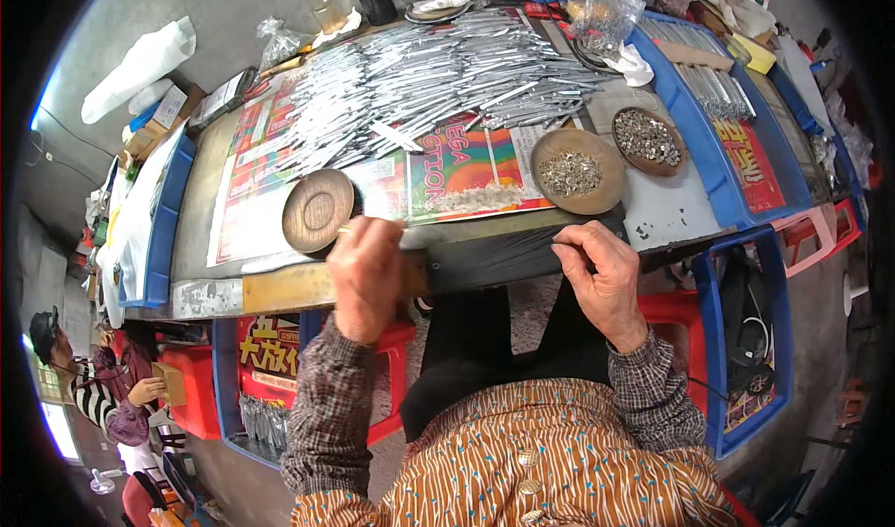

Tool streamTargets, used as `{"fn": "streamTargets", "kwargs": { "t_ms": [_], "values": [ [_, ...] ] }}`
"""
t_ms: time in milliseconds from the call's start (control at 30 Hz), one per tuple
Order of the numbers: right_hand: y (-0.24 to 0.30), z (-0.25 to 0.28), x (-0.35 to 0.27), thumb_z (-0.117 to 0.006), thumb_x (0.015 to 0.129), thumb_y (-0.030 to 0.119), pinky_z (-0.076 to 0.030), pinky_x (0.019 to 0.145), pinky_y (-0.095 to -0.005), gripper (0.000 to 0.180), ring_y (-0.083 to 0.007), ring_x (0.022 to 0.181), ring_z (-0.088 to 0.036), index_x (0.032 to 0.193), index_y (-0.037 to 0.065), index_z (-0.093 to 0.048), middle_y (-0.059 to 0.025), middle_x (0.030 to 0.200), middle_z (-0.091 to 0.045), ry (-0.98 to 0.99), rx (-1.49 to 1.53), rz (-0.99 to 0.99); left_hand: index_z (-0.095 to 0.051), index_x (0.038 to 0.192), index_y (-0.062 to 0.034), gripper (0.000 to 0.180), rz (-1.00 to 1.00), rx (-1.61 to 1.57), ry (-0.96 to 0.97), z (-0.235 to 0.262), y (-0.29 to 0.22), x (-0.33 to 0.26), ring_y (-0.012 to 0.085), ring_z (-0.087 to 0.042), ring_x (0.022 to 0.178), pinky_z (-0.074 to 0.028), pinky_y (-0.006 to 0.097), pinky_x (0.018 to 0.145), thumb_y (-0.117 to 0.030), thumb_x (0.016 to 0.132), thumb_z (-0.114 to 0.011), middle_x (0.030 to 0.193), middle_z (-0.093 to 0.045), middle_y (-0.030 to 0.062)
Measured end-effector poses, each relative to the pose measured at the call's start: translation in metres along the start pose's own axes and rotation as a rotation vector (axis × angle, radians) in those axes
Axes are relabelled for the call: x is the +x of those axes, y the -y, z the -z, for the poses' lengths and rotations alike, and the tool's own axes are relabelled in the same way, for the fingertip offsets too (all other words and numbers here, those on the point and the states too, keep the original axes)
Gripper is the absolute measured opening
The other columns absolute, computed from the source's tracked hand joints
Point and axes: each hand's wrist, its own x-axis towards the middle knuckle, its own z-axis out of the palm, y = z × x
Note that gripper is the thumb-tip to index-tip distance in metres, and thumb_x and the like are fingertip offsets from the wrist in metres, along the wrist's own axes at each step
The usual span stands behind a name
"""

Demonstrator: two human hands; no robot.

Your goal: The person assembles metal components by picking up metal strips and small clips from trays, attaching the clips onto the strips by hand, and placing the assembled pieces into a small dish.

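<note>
My left hand (365, 275) is raised at the table's front edge, beside a round wooden dish (318, 212) with nothing in it. Its fingers are curled closed and blurred at the tips; what they may hold is hidden. Over the dark front edge, my right hand (604, 280) has thumb and fingertips pinched together, and anything between them is too small to make out. Behind that hand stands a wooden bowl (610, 177) of small brass-coloured pieces (571, 174). A darker bowl beside it holds small silvery metal pieces (645, 137).
A wide heap of thin silvery metal strips (419, 80) covers the table's far part. Blue trays (685, 140) flank the table, with another blue crate (788, 341) below right. Red stools (186, 392) stand low down. Another person (103, 383) holds a cardboard box at far left.
</note>
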Motion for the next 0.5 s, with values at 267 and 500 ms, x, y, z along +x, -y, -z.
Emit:
{"fn": "streamTargets", "kwargs": {
  "t_ms": [267,500],
  "values": [
    [-0.008,0.002,0.005,-0.07,0.077,-0.001,-0.046,0.057,-0.0345,0.013,-0.0247,0.063,-0.057,0.086,0.001,-0.061,-0.0093,0.074,-0.058,-0.003,-0.086,0.001,-0.062,0.083,-0.0039,0.012,0.018,0.139,-0.082,0.031,0.065,0.022,0.0316,-0.063,0.073,-0.048,0.035,0.064,0.006,0.077,-0.062,0.079,-0.063,0.0139],
    [-0.024,0.012,0.015,-0.07,0.074,0.002,-0.047,0.069,-0.0385,0.017,-0.0288,0.082,-0.056,0.089,0.001,-0.061,-0.0095,0.083,-0.058,-0.023,-0.337,0.088,-0.062,0.081,-0.0049,0.007,0.041,0.266,-0.035,0.032,0.095,0.032,0.0305,-0.063,0.073,-0.048,0.036,0.064,0.0,0.077,-0.064,0.077,-0.064,0.0117]
  ]
}}
